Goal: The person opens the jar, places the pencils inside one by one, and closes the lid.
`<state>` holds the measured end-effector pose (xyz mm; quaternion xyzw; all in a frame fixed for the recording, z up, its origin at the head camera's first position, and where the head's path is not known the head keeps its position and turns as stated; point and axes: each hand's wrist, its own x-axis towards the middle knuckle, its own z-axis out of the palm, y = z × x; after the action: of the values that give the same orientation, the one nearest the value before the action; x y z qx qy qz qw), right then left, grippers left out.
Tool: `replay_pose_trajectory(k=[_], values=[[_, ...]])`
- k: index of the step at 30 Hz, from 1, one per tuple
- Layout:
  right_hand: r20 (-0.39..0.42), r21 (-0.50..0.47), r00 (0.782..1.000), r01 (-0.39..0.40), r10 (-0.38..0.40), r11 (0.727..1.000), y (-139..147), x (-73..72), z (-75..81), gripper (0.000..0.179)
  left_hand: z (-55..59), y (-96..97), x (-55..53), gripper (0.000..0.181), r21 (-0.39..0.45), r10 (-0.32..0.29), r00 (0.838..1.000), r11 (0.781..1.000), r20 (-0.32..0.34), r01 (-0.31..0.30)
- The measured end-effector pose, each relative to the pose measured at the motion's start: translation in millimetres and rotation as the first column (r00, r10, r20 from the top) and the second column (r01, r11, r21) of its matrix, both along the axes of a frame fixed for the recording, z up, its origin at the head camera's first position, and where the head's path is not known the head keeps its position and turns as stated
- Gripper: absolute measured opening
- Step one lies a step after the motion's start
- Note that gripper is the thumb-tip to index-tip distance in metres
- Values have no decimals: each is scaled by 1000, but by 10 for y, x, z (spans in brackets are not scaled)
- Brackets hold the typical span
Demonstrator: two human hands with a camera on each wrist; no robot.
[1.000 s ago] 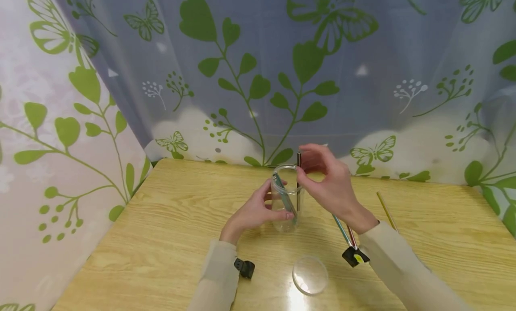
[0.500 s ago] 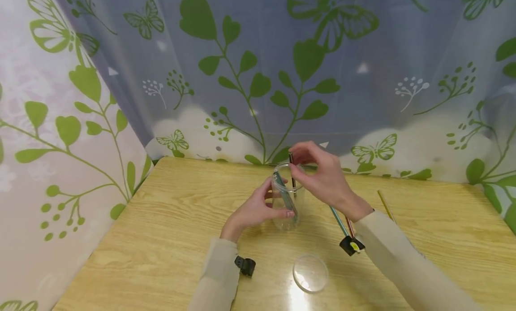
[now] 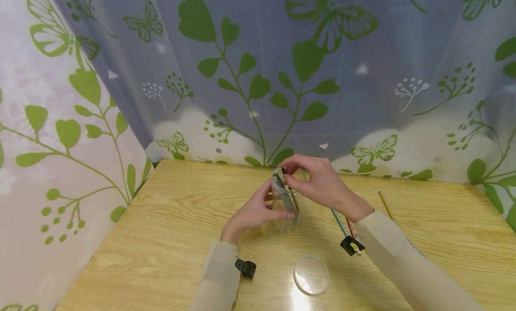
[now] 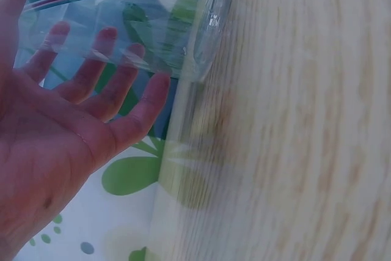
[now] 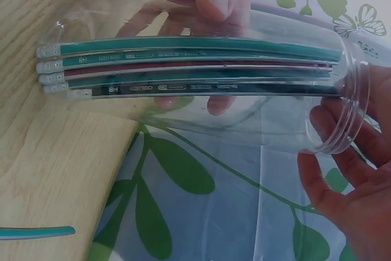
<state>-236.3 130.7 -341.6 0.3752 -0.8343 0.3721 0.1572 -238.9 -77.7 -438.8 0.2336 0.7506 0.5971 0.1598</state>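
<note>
Clear jar (image 5: 256, 117): one, with a ringed rim, stood mouth up over the table (image 3: 169, 239). My left hand (image 3: 255, 208) was clamped on it, fingers curled behind the wall and thumb across the near side.

Black pencil (image 5: 183, 88): one, printed with pale lettering, stood inside the jar. My right hand (image 3: 320, 183) was at the mouth, thumb and fingertips together on its upper end.

Other contents: teal pencils (image 5: 201, 46) and a dark red pencil (image 5: 201, 68), which leaned with the black one along one side, close together, pale ends at the bottom.

Round clear lid (image 3: 311, 275): one, lay flat on the table, apart from the jar.

Loose stock: a loose teal pencil (image 3: 340, 223) and a loose red pencil (image 3: 350, 228) showed beside my right forearm, partly hidden; a yellow pencil (image 3: 387, 205) lay beyond it.

Backdrop: a curtain (image 3: 258, 37) printed with green leaves and butterflies hung behind the table.
</note>
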Motion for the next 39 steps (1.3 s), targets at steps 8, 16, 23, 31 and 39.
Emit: replay_pose_trajectory(k=[8,16,23,31,39], values=[[-23,34,1000,-3,4,999,-17,2,26,20,-10,2,2,95,-5,-1,1000,1000,-3,1],[-41,38,999,19,-17,999,-30,1,25,17,-13,11,-11,95,-3,2,1000,1000,-3,-2],[-22,13,999,30,-29,999,-37,11,28,16,-6,6,6,96,-9,4,1000,1000,1,-4],[-80,64,997,-7,12,998,-38,-3,49,11,-7,-4,-3,95,-1,6,1000,1000,8,-6],[-99,71,994,-48,55,996,-31,-37,59,10,-8,7,3,94,13,5,1000,1000,13,-6]])
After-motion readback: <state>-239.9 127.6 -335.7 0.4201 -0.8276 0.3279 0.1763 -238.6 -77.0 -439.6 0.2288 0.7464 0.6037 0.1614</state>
